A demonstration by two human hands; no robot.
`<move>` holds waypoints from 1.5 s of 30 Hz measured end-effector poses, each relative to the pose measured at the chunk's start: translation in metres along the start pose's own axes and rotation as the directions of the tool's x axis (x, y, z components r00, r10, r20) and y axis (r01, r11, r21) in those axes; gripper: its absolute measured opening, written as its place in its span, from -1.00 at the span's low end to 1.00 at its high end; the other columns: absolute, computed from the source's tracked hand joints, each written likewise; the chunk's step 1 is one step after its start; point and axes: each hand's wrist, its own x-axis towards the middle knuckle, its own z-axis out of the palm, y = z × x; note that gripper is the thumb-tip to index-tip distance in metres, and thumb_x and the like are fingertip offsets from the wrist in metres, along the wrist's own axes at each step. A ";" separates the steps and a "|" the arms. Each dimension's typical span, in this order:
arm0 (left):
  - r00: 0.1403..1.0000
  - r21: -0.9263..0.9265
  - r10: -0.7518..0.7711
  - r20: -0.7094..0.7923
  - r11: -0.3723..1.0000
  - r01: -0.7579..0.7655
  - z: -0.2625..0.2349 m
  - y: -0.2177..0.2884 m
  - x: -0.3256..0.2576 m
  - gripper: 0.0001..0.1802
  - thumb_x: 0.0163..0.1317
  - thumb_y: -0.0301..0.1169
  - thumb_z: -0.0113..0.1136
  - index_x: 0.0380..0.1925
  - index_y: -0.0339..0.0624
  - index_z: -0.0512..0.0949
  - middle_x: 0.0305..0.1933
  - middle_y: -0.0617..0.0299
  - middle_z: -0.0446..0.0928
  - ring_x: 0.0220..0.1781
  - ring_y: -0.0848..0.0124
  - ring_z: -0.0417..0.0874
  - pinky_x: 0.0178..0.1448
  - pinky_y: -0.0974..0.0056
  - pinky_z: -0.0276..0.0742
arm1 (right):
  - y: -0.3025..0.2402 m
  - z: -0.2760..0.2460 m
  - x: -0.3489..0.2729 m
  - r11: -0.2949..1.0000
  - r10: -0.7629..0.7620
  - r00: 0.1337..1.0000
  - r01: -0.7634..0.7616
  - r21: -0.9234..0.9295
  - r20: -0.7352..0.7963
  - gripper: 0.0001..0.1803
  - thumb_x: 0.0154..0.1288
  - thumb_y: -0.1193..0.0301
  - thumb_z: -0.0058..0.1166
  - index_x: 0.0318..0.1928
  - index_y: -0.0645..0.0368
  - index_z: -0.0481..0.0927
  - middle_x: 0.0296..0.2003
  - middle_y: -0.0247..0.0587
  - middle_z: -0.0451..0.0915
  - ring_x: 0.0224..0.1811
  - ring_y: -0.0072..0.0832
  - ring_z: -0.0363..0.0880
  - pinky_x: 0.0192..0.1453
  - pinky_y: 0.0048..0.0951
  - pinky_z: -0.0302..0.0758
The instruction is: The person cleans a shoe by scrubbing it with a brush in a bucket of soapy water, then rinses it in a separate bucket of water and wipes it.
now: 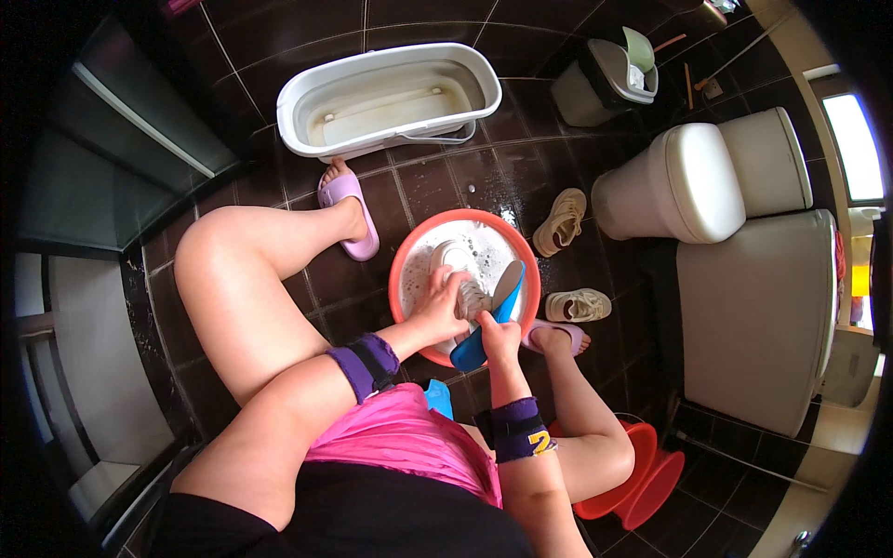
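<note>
An orange-red basin (394, 279) of sudsy water stands on the floor in front of me, between my feet. Over it my left hand (439, 309) is closed around a white shoe (453, 257), which is partly hidden by the fingers and foam. My right hand (499, 337) pinches a blue insole (473, 352) with a greyish end, tilted across the basin's right side. The insole lies right beside the shoe; whether part of it is still inside, I cannot tell. Purple bands wrap both forearms.
Two beige lace-up shoes, one farther off (561, 223) and one nearer (579, 305), sit right of the basin. Beyond is a white tub (391, 149) holding cloudy water. A trash bin (586, 88) and a toilet (670, 181) stand right; red plastic (651, 488) lies behind my right leg.
</note>
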 end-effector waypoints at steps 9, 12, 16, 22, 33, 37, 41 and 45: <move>0.998 0.508 0.056 -0.040 0.861 -0.028 -0.008 -0.013 -0.004 -0.59 -0.03 -0.49 0.21 -0.11 -0.18 0.42 -0.13 0.09 0.37 0.05 0.13 0.42 -0.14 0.08 0.53 | -0.012 0.044 -0.010 0.997 -0.040 0.965 0.057 -0.058 0.260 -0.65 0.06 0.27 0.27 -0.57 0.38 0.60 -0.66 -0.30 0.56 -0.60 -0.66 0.45 -0.54 -0.43 0.40; 0.996 0.557 -0.021 0.092 0.830 -0.035 -0.016 -0.001 0.006 -0.62 0.02 -0.47 0.19 -0.10 -0.21 0.41 -0.09 0.10 0.38 0.06 0.11 0.42 -0.07 0.06 0.57 | -0.010 0.044 -0.005 1.000 -0.019 0.968 0.014 0.020 0.249 -0.64 0.03 0.30 0.26 -0.63 0.39 0.55 -0.73 -0.30 0.51 -0.64 -0.64 0.43 -0.57 -0.36 0.37; 0.994 0.572 0.025 0.107 0.816 -0.082 -0.016 -0.001 0.009 -0.70 0.06 -0.45 0.17 -0.15 -0.17 0.44 -0.05 0.15 0.43 0.06 0.11 0.46 -0.12 0.01 0.59 | 0.006 0.047 0.000 0.990 0.041 0.945 -0.083 0.118 0.324 -0.66 0.05 0.29 0.26 -0.56 0.39 0.60 -0.66 -0.30 0.56 -0.60 -0.64 0.46 -0.54 -0.40 0.40; 0.981 0.471 -0.011 0.193 0.878 -0.082 -0.011 0.009 0.021 -0.56 -0.05 -0.61 0.20 -0.12 -0.23 0.32 -0.06 0.06 0.48 0.06 0.00 0.45 0.05 0.06 0.52 | 0.002 0.002 0.004 0.909 0.012 0.868 -0.216 0.356 0.497 -0.73 0.11 0.37 0.23 -0.22 0.29 0.69 -0.42 -0.36 0.62 -0.43 -0.61 0.53 -0.35 -0.52 0.45; 0.947 0.429 0.133 0.293 0.867 -0.254 0.058 0.044 0.038 -0.48 -0.19 -0.66 0.23 -0.14 -0.20 0.32 -0.29 0.02 0.53 -0.10 -0.02 0.50 -0.04 0.01 0.46 | 0.057 -0.066 0.056 0.981 -0.148 0.911 0.086 0.174 0.384 -0.56 -0.07 0.31 0.38 -0.18 0.30 0.61 -0.45 -0.22 0.64 -0.42 -0.48 0.58 -0.25 -0.37 0.51; 0.920 0.413 0.136 0.368 0.862 -0.293 0.072 0.075 0.055 -0.47 -0.19 -0.65 0.24 -0.15 -0.16 0.31 -0.25 0.04 0.53 -0.08 0.00 0.52 -0.05 0.02 0.48 | 0.052 -0.112 0.091 0.992 -0.120 0.887 0.126 0.015 0.447 -0.64 -0.09 0.31 0.35 -0.28 0.28 0.65 -0.45 -0.17 0.67 -0.42 -0.40 0.65 -0.27 -0.34 0.53; 0.893 0.397 0.179 0.413 0.847 -0.354 0.080 0.092 0.068 -0.48 -0.17 -0.64 0.26 -0.13 -0.22 0.32 -0.27 0.01 0.54 -0.12 -0.01 0.53 -0.05 0.02 0.48 | 0.045 -0.126 0.111 0.964 -0.187 0.917 0.103 0.245 0.351 -0.61 -0.05 0.31 0.31 -0.21 0.28 0.63 -0.45 -0.16 0.68 -0.43 -0.39 0.66 -0.29 -0.37 0.54; 0.854 0.336 0.231 0.465 0.847 -0.412 0.073 0.096 0.071 -0.55 -0.13 -0.64 0.27 -0.18 -0.14 0.39 -0.10 0.04 0.44 -0.05 0.01 0.54 -0.03 0.06 0.51 | 0.059 -0.125 0.113 0.916 -0.164 0.964 0.070 0.394 0.209 -0.61 -0.02 0.33 0.28 -0.17 0.28 0.61 -0.49 -0.20 0.66 -0.45 -0.47 0.65 -0.30 -0.44 0.54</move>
